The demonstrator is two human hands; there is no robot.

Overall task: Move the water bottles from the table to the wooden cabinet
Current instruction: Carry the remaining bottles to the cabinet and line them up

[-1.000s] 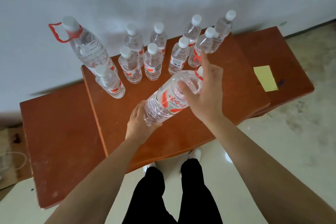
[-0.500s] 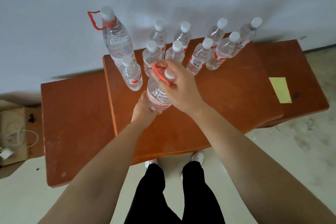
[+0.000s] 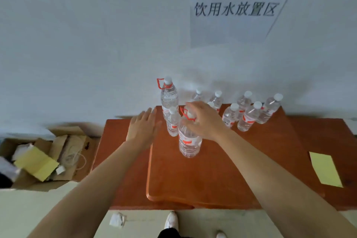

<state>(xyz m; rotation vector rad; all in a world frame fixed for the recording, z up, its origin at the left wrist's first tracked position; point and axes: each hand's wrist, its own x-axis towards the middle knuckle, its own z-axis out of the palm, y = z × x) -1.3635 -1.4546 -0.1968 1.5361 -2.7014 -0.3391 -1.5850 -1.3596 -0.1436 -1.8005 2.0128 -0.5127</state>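
A large clear water bottle (image 3: 189, 141) with a red handle stands upright on the reddish wooden cabinet top (image 3: 202, 176). My right hand (image 3: 204, 120) grips its cap and neck from above. My left hand (image 3: 144, 128) hovers with straight fingers to the bottle's left, touching nothing. A second large bottle with a red handle (image 3: 169, 96) stands at the back against the wall, a small bottle (image 3: 172, 122) in front of it. Several small bottles (image 3: 249, 116) with white caps stand in a group to the right.
A yellow paper (image 3: 325, 169) lies on the lower wooden surface at right. An open cardboard box (image 3: 38, 160) full of paper and cables sits on the floor at left. A paper sign (image 3: 233, 9) hangs on the white wall. My shoes (image 3: 171, 222) are below.
The large bottle went from tilted in both hands to upright on the wood. My left hand let go and moved left, fingers straight. The view tilted up toward the wall.
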